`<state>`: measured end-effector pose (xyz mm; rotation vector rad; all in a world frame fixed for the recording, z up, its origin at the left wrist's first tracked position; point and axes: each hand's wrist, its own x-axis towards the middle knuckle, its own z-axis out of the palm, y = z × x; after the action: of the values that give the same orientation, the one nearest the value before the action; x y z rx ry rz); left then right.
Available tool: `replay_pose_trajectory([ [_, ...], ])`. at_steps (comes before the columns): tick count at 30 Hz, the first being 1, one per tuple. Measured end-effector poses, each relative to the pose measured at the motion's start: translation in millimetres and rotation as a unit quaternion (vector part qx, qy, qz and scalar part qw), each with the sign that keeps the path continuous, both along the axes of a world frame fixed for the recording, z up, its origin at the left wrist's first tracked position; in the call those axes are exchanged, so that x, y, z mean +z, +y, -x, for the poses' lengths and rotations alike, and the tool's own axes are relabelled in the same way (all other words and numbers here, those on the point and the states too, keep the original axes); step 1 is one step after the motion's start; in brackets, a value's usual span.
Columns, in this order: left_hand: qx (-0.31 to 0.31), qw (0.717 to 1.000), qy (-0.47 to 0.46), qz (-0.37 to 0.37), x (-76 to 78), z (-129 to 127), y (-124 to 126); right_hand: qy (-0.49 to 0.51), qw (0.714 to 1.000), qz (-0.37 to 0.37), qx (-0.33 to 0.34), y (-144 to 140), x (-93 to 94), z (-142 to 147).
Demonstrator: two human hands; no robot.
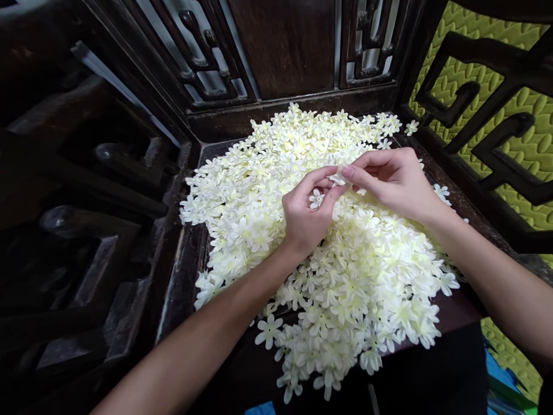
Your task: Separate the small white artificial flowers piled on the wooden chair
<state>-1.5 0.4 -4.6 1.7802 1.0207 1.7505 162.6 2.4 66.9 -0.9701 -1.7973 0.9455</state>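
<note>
A big heap of small cream-white fabric flowers [345, 276] covers the seat of a dark carved wooden chair [185, 271]. Both my hands hover over the middle of the heap. My left hand [309, 210] and my right hand [391, 178] meet at their fingertips and pinch one small white flower [339, 176] between them. Another little flower [316, 199] rests in my left palm.
The chair's carved back [285, 52] rises behind the heap, and its openwork armrests [488, 115] stand at both sides. A yellow-green quilted surface [518, 150] shows behind the right arm. A few loose flowers [441, 191] lie on the seat's right edge.
</note>
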Motion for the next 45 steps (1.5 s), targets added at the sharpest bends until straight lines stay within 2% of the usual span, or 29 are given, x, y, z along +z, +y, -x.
replay_pose_trajectory([
  [8, -0.035, 0.999, -0.018, 0.012, 2.2, -0.1, -0.8, -0.016, 1.0, -0.017, -0.006, 1.4, -0.9, -0.8],
  [14, 0.004, 1.0, 0.007, -0.005, 2.4, 1.8, -0.4, -0.013, 1.0, -0.004, 0.0, 1.5, -1.4, -1.9],
  [27, -0.019, 0.999, 0.036, 0.009, 6.6, 4.0, -4.5, 0.003, 0.999, 0.017, 0.036, 0.0, -0.7, -1.8],
  [32, -0.019, 0.999, 0.011, 0.026, 5.4, 3.0, -5.0, 0.016, 0.998, 0.021, 0.058, 0.0, -1.0, -0.9],
  [39, -0.023, 0.999, 0.026, 0.006, 5.7, 3.3, -4.0, 0.04, 0.994, 0.052, 0.085, 0.2, -0.7, -1.0],
  [45, -0.037, 0.999, -0.02, 0.017, 7.8, 2.1, -2.8, 0.054, 0.993, 0.05, 0.093, 0.9, -2.1, -0.8],
])
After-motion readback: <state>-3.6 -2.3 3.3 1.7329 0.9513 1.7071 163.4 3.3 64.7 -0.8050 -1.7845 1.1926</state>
